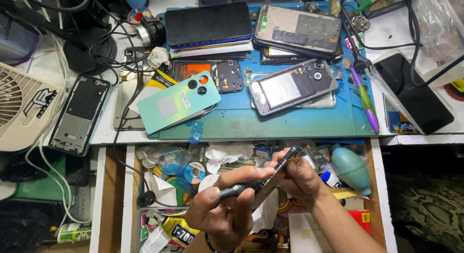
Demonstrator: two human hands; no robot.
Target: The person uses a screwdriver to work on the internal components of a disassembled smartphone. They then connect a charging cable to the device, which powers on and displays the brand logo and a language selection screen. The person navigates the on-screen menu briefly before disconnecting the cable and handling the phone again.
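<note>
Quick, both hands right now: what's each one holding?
Left hand: closed on a dark screwdriver.
Right hand: gripping a phone frame edge-on.

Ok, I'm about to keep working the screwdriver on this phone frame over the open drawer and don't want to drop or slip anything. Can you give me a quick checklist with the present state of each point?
1. Left hand grips the dark screwdriver firmly: ok.
2. Right hand holds the phone frame tilted on edge: ok.
3. Screwdriver tip seated on a screw: cannot tell, the fingers and frame hide it.
4. Catch surface under the work: not ok, the frame hangs over the cluttered open drawer, where a small part would be lost.
5. Free spot on the blue mat for parts: ok, its front strip is bare.
6. Green back cover safely placed: ok, lying flat on the mat.
</note>
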